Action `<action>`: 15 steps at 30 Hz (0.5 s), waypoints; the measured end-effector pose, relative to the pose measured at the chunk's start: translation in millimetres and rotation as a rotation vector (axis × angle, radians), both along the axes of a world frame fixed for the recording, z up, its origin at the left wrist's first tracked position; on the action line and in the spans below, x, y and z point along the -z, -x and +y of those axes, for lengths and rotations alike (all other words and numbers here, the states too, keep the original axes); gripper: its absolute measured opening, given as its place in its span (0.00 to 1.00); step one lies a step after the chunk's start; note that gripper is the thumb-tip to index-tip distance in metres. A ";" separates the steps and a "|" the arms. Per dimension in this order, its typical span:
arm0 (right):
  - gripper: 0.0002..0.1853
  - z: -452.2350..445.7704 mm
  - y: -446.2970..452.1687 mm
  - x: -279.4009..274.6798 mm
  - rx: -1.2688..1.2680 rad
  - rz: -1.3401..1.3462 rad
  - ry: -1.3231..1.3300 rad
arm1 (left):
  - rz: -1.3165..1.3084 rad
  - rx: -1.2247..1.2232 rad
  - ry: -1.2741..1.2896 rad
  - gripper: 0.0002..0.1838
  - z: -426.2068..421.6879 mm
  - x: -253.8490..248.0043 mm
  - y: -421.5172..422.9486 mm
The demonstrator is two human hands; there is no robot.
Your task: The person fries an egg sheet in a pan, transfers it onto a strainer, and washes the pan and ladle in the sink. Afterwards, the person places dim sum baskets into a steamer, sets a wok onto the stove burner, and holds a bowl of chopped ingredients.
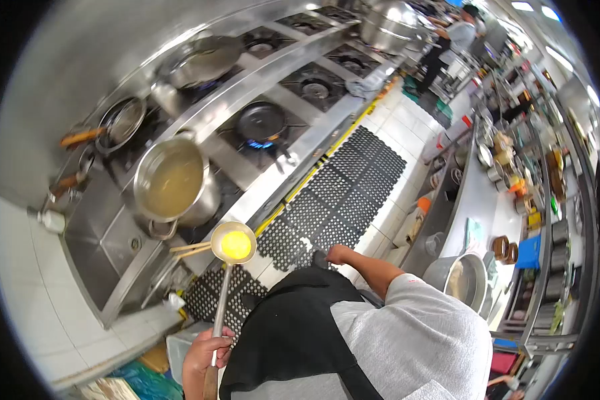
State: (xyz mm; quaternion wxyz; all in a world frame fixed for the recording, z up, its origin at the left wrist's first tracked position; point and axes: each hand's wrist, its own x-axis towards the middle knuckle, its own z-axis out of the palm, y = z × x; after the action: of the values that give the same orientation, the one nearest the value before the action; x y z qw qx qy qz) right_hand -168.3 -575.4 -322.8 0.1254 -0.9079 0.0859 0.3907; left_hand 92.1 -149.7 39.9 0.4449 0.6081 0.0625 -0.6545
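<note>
My left hand (pixel 205 353) is closed around the long handle of a ladle (pixel 224 293). Bright yellow liquid, looking like beaten egg (pixel 236 245), fills the ladle's bowl. Just behind that bowl, a pair of chopsticks (pixel 191 249) sticks out near the stove's edge. My right hand (pixel 340 255) is away from the stove with its fingers curled; what they hold, if anything, is hidden. A black frying pan (pixel 261 121) sits over a blue flame on a front burner. To its left stands a large pot of cloudy yellowish liquid (pixel 173 181).
A steel sink (pixel 107 230) adjoins the stove at left. Perforated black mats (pixel 343 183) cover the aisle floor. A counter (pixel 470 200) and crowded shelves line the right, with a large pot (pixel 457 280) nearby. Another person (pixel 457 40) stands at the far end.
</note>
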 end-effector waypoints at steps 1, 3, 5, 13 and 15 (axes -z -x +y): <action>0.13 -15.1 26.4 20.0 0.104 -0.013 0.011 | 0.001 0.014 -0.011 0.10 -27.1 -8.5 6.2; 0.14 -55.5 86.2 102.2 0.352 -0.066 0.024 | 0.009 0.027 -0.013 0.10 -83.3 -15.8 18.0; 0.15 -75.0 128.9 128.8 0.522 -0.153 0.072 | 0.027 0.030 -0.001 0.09 -132.2 -18.8 32.4; 0.18 -139.8 158.1 82.9 1.075 -0.133 -0.134 | 0.148 0.218 0.118 0.10 -333.3 -3.4 62.8; 0.18 -154.2 150.4 75.0 1.077 -0.251 -0.106 | 0.165 0.302 0.108 0.09 -385.5 -4.9 65.9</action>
State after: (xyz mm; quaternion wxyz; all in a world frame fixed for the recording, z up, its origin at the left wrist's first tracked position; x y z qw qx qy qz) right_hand -318.7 -729.6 -397.8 0.3622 -0.7676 0.5027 0.1640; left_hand 26.2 -535.3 44.8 0.3670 0.5299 -0.0285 -0.7640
